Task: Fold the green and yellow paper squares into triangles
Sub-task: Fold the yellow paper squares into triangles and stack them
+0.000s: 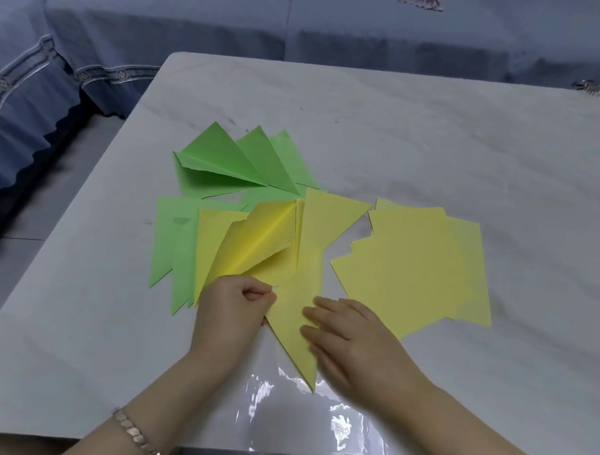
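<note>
Yellow triangle (296, 317) lies on the desk (444, 138) near me: my left hand (236, 296) pinches its corner, my right hand (350, 337) presses flat, fingers straight. I judge the crease is being set; next, a fresh sheet from the yellow squares (415, 266) alongside.
</note>
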`<state>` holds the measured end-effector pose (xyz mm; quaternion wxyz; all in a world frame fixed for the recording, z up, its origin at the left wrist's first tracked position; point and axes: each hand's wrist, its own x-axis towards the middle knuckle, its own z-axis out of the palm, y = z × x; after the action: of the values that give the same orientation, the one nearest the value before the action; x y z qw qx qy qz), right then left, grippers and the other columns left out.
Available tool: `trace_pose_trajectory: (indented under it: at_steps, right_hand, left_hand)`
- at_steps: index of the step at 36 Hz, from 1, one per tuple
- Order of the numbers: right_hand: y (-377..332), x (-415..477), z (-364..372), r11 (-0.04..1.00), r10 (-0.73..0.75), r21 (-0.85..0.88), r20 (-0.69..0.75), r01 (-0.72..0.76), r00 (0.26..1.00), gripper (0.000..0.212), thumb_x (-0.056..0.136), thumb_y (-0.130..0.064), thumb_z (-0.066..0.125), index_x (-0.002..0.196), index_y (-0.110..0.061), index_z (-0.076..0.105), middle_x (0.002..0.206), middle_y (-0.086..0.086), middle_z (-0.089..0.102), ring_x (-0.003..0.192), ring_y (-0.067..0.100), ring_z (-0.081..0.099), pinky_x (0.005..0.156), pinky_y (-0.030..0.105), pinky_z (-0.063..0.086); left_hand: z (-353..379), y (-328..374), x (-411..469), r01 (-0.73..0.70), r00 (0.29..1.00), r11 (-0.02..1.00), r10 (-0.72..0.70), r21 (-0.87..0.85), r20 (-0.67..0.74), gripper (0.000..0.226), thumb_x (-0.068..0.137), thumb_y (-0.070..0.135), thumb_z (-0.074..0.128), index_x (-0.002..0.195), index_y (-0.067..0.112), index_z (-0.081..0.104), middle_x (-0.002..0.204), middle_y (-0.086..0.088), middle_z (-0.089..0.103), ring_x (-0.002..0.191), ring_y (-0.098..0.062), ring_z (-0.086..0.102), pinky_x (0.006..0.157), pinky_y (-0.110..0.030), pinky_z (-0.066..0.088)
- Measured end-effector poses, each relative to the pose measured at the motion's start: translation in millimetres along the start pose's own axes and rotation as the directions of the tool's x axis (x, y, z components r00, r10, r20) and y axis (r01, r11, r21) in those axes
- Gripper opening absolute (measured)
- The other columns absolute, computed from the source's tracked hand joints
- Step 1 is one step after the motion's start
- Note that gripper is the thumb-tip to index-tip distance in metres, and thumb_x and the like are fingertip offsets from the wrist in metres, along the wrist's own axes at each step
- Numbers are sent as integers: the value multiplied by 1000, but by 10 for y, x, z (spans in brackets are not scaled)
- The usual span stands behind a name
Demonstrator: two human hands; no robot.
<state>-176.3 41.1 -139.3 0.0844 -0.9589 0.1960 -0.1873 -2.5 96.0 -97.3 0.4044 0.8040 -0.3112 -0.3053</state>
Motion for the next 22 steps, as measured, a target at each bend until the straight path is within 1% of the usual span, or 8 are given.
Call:
trace_pose_trajectory:
  at_steps: [3,7,11,14,16,19,21,22]
  right_hand:
    - [9,-1,17,998,5,-63,32,-3,999,26,87,-26,48,96,-17,71,111,-3,66,111,18,58,96,32,36]
    - [4,-8,23,991,61,-123,60,-54,996,32,90,-26,41,95,-16,71,107,-6,68,107,16,61,98,32,34]
    - [-48,10,-5,965,190,-205,108,-165,976,61,99,-30,12,101,-16,72,112,-4,68,104,17,63,98,37,31]
    - [-96,64,-26,942,261,-248,124,-225,957,68,99,-30,5,102,-15,71,112,-1,68,104,18,64,95,38,31]
    - [-115,124,-17,927,302,-265,105,-265,948,65,100,-29,9,100,-13,72,110,1,69,104,19,64,93,37,32]
    - [-74,240,38,896,366,-296,70,-331,928,47,89,-30,30,95,-11,73,106,2,70,101,20,65,89,36,32]
    - [-18,324,54,882,404,-298,82,-365,911,46,83,-30,33,93,-11,73,104,2,71,98,19,66,87,36,36]
    - [12,369,45,878,420,-295,97,-377,902,46,82,-30,33,92,-12,74,103,1,71,96,19,67,86,36,42]
  left_hand:
    - [7,8,-4,-67,998,995,67,79,3,16,79,11,70,69,23,67,62,9,64,60,-7,59,58,-13,41]
    - [6,18,-5,-119,993,983,121,141,-1,7,80,10,68,78,15,73,65,16,61,65,3,56,58,-3,40]
    - [5,1,3,-148,989,973,150,176,3,7,82,11,67,82,13,73,67,19,59,68,5,55,59,0,38]
    - [2,-11,11,-148,989,972,149,183,6,6,81,11,68,83,13,73,68,20,58,69,5,55,58,1,37]
    - [-1,-15,15,-147,989,973,148,179,8,6,81,11,68,82,14,73,68,20,59,69,5,55,59,1,37]
    - [-3,-17,17,-144,989,974,145,175,11,7,81,10,68,80,14,74,68,21,59,69,5,55,60,-1,39]
    - [-2,-21,20,-145,989,973,146,177,11,7,81,10,68,81,13,74,67,21,59,68,6,55,59,0,38]
    - [-3,-24,23,-146,989,973,146,179,11,7,81,10,68,81,13,74,67,21,58,68,6,55,59,0,38]
